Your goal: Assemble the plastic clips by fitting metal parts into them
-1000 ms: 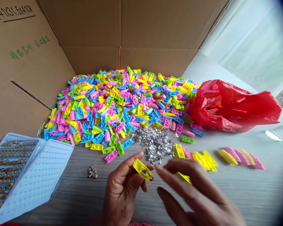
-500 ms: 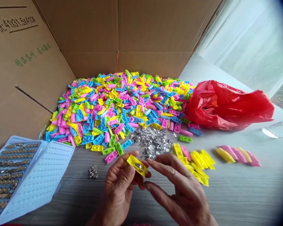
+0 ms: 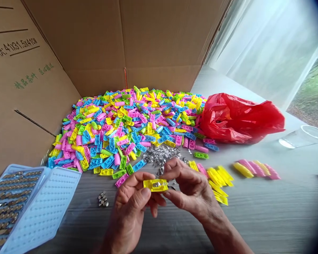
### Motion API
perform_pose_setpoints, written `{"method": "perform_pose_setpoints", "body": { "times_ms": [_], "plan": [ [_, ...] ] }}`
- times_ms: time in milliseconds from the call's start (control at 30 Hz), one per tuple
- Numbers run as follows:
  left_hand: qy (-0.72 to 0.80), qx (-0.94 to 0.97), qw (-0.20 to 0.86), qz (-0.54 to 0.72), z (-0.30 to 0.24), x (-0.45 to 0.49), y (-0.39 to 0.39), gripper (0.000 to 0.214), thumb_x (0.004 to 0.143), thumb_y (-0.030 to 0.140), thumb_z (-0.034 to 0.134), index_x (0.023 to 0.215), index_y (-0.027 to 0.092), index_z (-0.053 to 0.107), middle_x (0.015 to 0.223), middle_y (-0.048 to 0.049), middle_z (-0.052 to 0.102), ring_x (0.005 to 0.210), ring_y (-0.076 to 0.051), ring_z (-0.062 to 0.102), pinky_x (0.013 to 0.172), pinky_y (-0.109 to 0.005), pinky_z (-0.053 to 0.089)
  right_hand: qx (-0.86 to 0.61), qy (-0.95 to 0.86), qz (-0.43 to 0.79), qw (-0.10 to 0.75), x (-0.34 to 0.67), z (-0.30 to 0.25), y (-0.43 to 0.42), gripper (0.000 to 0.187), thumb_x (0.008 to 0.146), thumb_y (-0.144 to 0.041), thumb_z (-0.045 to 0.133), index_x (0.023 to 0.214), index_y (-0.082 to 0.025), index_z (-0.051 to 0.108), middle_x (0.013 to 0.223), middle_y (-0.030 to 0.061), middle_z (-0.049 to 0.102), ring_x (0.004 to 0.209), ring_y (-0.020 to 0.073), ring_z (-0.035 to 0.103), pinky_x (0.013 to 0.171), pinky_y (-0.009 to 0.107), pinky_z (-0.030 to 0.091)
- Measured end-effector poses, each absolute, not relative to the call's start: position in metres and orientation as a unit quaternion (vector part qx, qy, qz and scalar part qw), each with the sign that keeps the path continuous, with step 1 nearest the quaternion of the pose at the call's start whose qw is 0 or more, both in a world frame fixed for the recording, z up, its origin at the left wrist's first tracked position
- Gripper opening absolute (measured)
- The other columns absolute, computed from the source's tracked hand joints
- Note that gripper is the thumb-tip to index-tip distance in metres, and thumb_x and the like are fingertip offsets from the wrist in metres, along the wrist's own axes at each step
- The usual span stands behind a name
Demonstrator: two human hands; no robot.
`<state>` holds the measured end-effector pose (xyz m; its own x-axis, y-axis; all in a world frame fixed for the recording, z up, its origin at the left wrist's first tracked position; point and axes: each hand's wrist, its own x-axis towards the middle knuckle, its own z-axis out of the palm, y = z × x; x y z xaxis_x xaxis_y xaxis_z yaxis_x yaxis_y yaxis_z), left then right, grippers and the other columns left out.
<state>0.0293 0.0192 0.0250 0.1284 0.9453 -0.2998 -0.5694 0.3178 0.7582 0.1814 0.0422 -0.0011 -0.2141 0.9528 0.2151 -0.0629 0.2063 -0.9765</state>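
My left hand [image 3: 131,208] pinches a small yellow plastic casing [image 3: 147,185] by its left end, open side up. Inside its hollow lies a shiny metal piece [image 3: 157,184]. My right hand [image 3: 192,190] has its thumb and fingers closed about the casing's right end; a small dark, shiny bit shows between them, too small to make out. Just behind the hands is a heap of small silvery metal parts [image 3: 163,154]. Several yellow casings [image 3: 219,176] lie in a cluster right of my right hand.
A large pile of pink, blue, green and yellow casings [image 3: 127,123] lies against a cardboard box [image 3: 159,38]. Left are a blue tray of button cells [image 3: 60,197] and a few loose cells [image 3: 102,199]. Right are a red plastic bag [image 3: 243,120], a clear cup [image 3: 304,137] and a pink-and-yellow row [image 3: 257,169].
My right hand has come in from the right, its fingers closing on the casing's right end. The casing has turned from slanted to nearly level. The whole view has shifted slightly.
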Motion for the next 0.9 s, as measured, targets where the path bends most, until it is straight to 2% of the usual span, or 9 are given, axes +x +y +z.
{"method": "perform_pose_setpoints", "body": {
  "times_ms": [133,300,467,600,767,900],
  "plan": [
    [0.417,0.248,0.727,0.487,0.031,0.029,0.024,0.021,0.063,0.028,0.081,0.069,0.015,0.066,0.054,0.003,0.06,0.043,-0.007,0.056,0.037,-0.014,0.032,-0.351,-0.664,0.46,0.474,0.189,0.009,0.043,0.01,0.075,-0.022,0.072,0.084,-0.023,0.069,0.083,0.0001,0.051,0.08,0.0158,0.052,0.071,0.03,0.045],
    [0.432,0.25,0.724,0.476,0.031,0.031,0.023,0.023,0.06,0.027,0.082,0.064,0.014,0.064,0.052,0.0037,0.059,0.041,-0.007,0.055,0.035,-0.013,0.032,-0.343,-0.683,0.442,0.47,0.19,0.012,0.042,0.009,0.075,-0.018,0.069,0.083,-0.022,0.066,0.082,-0.0005,0.05,0.076,0.0148,0.052,0.069,0.029,0.044],
    [0.425,0.254,0.722,0.483,0.025,0.032,0.021,0.022,0.063,0.028,0.081,0.065,0.015,0.064,0.052,0.0032,0.06,0.042,-0.007,0.055,0.036,-0.014,0.033,-0.341,-0.684,0.435,0.475,0.193,0.009,0.041,0.008,0.075,-0.021,0.069,0.082,-0.022,0.066,0.082,0.0002,0.051,0.076,0.0153,0.052,0.067,0.029,0.044],
    [0.405,0.263,0.722,0.495,0.026,0.032,0.019,0.02,0.065,0.029,0.081,0.073,0.016,0.069,0.062,0.002,0.063,0.049,-0.008,0.059,0.042,-0.016,0.037,-0.349,-0.666,0.441,0.489,0.194,0.005,0.04,0.01,0.075,-0.027,0.072,0.085,-0.024,0.069,0.082,0.0004,0.053,0.077,0.0157,0.053,0.068,0.028,0.047],
    [0.355,0.203,0.719,0.562,0.014,0.034,0.008,0.043,0.055,0.034,0.088,0.094,0.024,0.074,0.077,0.0007,0.066,0.058,-0.008,0.057,0.056,-0.019,0.044,-0.385,-0.616,0.434,0.533,0.181,-0.002,0.031,0.016,0.076,-0.039,0.072,0.084,-0.025,0.07,0.082,0.0018,0.058,0.078,0.0171,0.059,0.069,0.03,0.053],
    [0.369,0.177,0.715,0.567,-0.003,0.029,0.001,0.032,0.056,0.037,0.086,0.084,0.026,0.077,0.079,-0.0008,0.067,0.057,-0.01,0.056,0.054,-0.023,0.046,-0.386,-0.646,0.398,0.524,0.173,-0.001,0.024,0.02,0.079,-0.043,0.068,0.084,-0.024,0.068,0.08,0.0025,0.059,0.077,0.0179,0.062,0.067,0.03,0.056]
  ]
}}
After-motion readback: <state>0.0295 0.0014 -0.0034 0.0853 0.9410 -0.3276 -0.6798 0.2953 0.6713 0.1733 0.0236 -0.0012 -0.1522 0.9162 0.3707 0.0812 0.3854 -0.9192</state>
